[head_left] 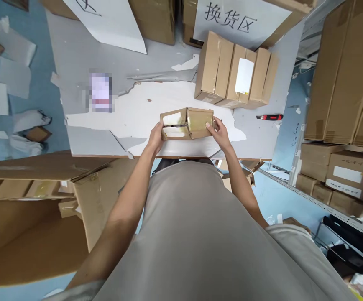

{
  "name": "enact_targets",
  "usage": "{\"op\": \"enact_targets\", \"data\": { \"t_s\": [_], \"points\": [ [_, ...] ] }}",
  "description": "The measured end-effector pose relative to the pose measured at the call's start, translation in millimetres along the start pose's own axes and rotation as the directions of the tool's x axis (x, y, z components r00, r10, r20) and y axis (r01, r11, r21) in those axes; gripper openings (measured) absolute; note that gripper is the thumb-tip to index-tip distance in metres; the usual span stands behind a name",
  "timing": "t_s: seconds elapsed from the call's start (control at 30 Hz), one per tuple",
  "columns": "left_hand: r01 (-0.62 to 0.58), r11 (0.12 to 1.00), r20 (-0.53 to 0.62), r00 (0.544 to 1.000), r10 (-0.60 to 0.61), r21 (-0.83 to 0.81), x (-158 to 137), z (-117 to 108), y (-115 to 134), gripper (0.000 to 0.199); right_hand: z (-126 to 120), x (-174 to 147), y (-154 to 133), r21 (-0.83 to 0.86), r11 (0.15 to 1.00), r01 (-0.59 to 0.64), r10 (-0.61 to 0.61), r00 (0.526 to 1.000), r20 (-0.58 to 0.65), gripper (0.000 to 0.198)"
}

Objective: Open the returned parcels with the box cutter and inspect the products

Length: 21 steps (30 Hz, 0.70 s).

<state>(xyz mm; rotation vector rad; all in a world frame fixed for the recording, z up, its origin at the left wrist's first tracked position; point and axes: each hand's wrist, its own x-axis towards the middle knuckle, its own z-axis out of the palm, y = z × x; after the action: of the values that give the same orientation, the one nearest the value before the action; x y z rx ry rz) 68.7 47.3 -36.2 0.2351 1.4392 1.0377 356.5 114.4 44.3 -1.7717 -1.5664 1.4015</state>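
Note:
A small cardboard box (200, 123) is held between my two hands near the table's front edge. Its left part carries white label pieces split by a dark slit, and shiny tape covers its right part. My left hand (156, 137) grips the left end, fingers partly hidden behind the box. On the right end, my right hand (218, 131) is closed, its thumb lying on the taped face. To the right rests a red and black utility knife (269, 117), apart from both hands. Several brown cardboard boxes (214, 67) stand in a row behind, one bearing a white label.
A pixelated object (100, 92) lies left on the worn grey and white table (90, 140). Signs with writing (231, 19) lean on boxes at the back. A large open carton (89, 196) stands lower left, small boxes inside. Shelves with cartons (341, 167) line the right.

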Motion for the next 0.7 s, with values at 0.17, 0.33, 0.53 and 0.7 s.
{"op": "enact_targets", "data": {
  "t_s": [0.17, 0.33, 0.53, 0.7],
  "points": [
    [-0.071, 0.993, 0.045, 0.997, 0.067, 0.093, -20, 12, 30, 0.050, -11, -14, 18, 0.186, 0.972, -0.145, 0.149, 0.989, -0.008, 0.078],
    [-0.217, 0.932, 0.061, 0.976, 0.208, 0.290, -46, -6, 53, 0.055, 15, -20, 44, 0.347, 0.902, -0.256, 0.213, 0.964, 0.158, 0.059],
    [-0.131, 0.901, -0.042, 0.986, 0.163, 0.413, -52, -8, 42, 0.068, 50, -10, 75, 0.301, 0.917, -0.263, 0.253, 0.965, 0.071, 0.055],
    [-0.048, 0.922, -0.118, 0.988, 0.101, 0.384, -60, -9, 28, 0.073, 32, -28, 68, 0.190, 0.981, 0.040, -0.032, 0.998, -0.047, 0.068]
  ]
}}
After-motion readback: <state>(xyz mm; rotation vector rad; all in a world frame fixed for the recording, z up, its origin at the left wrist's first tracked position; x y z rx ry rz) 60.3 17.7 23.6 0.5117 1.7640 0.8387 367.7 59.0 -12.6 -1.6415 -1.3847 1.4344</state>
